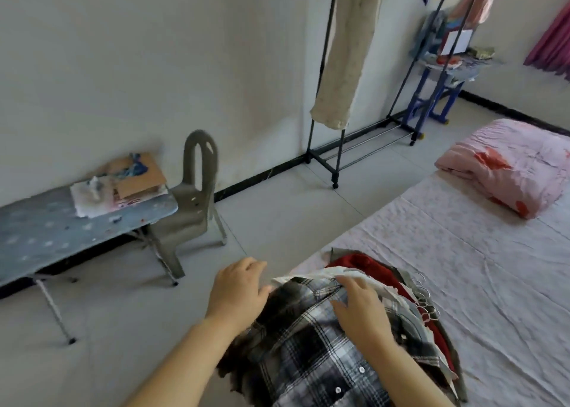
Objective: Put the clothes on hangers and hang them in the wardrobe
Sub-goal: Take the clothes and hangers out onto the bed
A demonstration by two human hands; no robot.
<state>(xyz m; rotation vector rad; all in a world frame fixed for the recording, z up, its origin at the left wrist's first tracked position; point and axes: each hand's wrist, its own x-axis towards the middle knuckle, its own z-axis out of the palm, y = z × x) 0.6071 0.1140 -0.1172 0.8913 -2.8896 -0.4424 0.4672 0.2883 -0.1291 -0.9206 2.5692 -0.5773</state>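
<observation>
Seen from the head camera, a black-and-white plaid button shirt tops a heap of clothes on the near corner of the pale pink-sheeted bed. The left hand sits at the shirt's left edge, fingers loosely straight and gripping nothing. The right hand lies flat on the collar. Thin silver wire hangers poke out just beside it (mostly buried). The heap's near end is cut off. A black metal clothes rack stands well apart.
</observation>
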